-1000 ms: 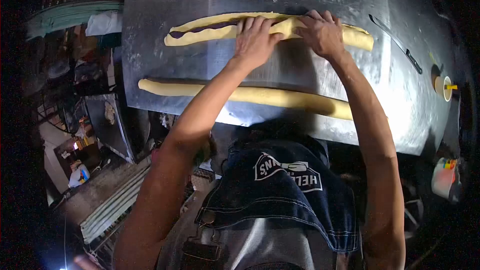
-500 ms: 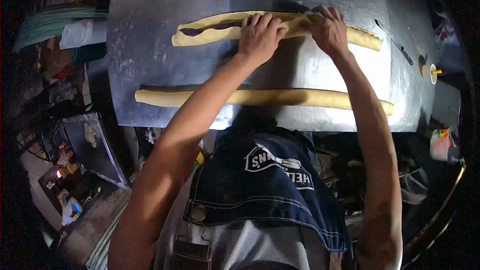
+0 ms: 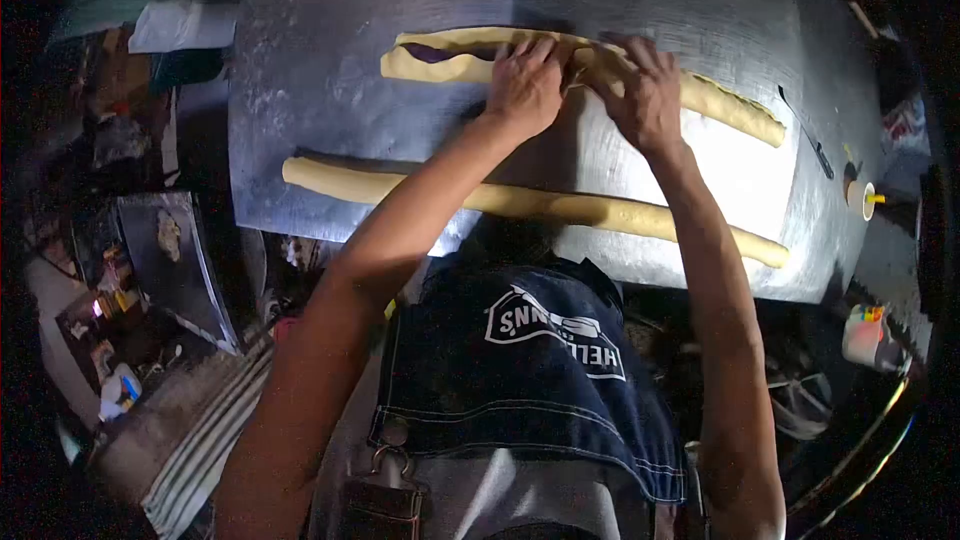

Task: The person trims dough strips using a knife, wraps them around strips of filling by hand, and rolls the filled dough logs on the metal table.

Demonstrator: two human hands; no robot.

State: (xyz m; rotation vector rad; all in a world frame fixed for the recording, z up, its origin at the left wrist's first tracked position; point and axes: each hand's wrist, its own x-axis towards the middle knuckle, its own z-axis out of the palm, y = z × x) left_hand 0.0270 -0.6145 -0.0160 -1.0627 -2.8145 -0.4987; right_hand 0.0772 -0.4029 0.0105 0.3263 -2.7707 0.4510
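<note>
A long strip of pale yellow dough (image 3: 735, 114) lies across the far part of the metal table. Its left end gapes open, showing a dark purple filling (image 3: 428, 54); the right stretch is folded over into a roll. My left hand (image 3: 528, 86) pinches the dough near its middle, at the end of the open stretch. Just right of it, my right hand (image 3: 645, 92) has its fingers curled over the dough edge. Both sets of fingertips are partly hidden. Closer to me, a second dough roll (image 3: 345, 180) lies closed, partly behind my left forearm.
A knife with a black handle (image 3: 822, 158) rests at the table's right side. Beside it, near the edge, stands a cup (image 3: 868, 202) with something yellow in it. The metal tabletop (image 3: 310, 90) has whitish smears. A white container (image 3: 865, 335) is below the right edge.
My right hand has slid left along the dough, closer to my left hand. The view has turned slightly, so the table and dough rolls slope down to the right.
</note>
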